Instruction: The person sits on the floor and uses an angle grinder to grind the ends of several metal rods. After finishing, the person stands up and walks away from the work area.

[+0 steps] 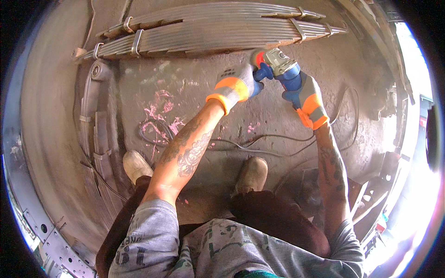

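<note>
Both hands wear grey, orange and blue gloves and hold a blue and silver angle grinder (pixel 282 65). My left hand (pixel 236 85) is closed round its blue side handle. My right hand (pixel 301 97) grips the blue motor body. The grinder's disc (pixel 258 58), partly blurred, with a red area beside it, is at the lower edge of a steel leaf spring pack (pixel 218 37); I cannot tell whether they touch. A second leaf spring pack (pixel 222 11) lies behind it, with metal clips around both.
More leaf springs (pixel 88 102) lie along the left. A black cable (pixel 259 139) loops over the stained grey floor (pixel 176 78), which has pink splatters. My two shoes stand below. Metal pieces (pixel 359 199) sit at the lower right, and a perforated steel beam (pixel 60 250) is at the lower left.
</note>
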The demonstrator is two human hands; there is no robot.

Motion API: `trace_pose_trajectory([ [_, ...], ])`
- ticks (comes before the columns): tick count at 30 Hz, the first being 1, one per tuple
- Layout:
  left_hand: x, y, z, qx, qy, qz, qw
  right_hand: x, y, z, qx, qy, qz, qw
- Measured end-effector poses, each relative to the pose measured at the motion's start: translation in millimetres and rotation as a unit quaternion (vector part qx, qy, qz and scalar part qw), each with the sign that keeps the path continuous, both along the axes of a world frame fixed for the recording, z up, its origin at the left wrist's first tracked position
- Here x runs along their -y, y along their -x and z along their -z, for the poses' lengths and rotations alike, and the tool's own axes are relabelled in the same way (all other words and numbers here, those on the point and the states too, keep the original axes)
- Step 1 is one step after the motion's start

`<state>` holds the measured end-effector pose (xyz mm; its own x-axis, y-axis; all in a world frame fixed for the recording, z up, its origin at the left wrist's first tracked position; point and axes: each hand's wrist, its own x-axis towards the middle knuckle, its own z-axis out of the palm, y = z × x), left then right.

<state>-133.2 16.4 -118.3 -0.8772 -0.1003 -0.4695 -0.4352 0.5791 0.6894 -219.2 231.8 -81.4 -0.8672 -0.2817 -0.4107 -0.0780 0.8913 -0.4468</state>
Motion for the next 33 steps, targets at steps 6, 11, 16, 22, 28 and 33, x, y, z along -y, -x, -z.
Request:
trace_pose_trajectory([
  [6,-13,3,-10,-0.039,0.004,0.003,0.999,-17,-2,-9,-0.048,0.019,-0.019,0.998],
  [11,7,-16,20,-0.049,-0.041,-0.030,0.998,18,-19,-18,-0.032,-0.042,-0.028,0.998],
  [16,17,-36,41,-0.028,-0.033,-0.071,0.997,37,-17,-10,-0.005,-0.051,-0.080,0.995],
  [22,7,-31,51,-0.095,-0.105,-0.071,0.987,33,-14,-30,-0.045,-0.097,-0.081,0.991],
  [28,21,-35,92,-0.051,-0.038,-0.093,0.994,47,-12,-7,-0.064,-0.052,-0.116,0.990],
  [33,19,-47,45,-0.063,0.012,-0.060,0.996,47,-12,-5,-0.037,-0.076,-0.114,0.990],
])
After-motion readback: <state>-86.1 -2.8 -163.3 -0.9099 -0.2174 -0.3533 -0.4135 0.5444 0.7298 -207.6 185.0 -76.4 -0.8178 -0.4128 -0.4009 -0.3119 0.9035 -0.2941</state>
